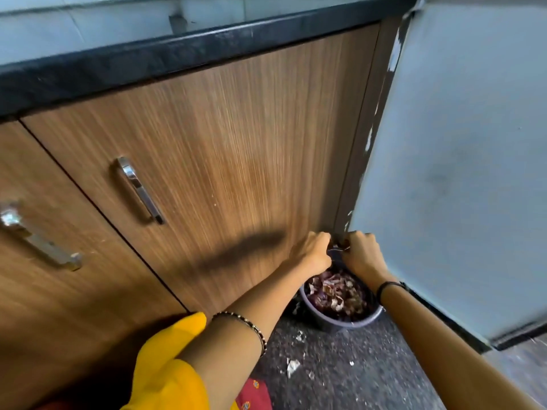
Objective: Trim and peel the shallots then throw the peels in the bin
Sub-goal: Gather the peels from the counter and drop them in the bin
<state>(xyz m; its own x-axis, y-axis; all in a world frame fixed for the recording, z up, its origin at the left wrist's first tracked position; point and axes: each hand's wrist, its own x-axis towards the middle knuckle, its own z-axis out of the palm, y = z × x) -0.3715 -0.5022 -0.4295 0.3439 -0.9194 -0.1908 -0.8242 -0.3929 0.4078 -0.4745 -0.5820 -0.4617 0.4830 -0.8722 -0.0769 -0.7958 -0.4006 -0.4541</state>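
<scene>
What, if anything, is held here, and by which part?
Left hand and right hand both pinch a small pale thing above the round grey bin of purple peels; what it is, and by which part, cannot be told.

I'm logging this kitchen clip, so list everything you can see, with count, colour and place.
cupboard doors: two, brown wood, left and centre
handles: two, silver, one per door
counter: one, black, top
panel: one, pale grey, right
bin: one, grey, floor by panel
peels: heap, purple and tan, in bin
scraps: few, white, floor near bin
sleeve: one, yellow, bottom left
left hand: one, above bin, fingers curled
right hand: one, above bin, fingers curled
</scene>
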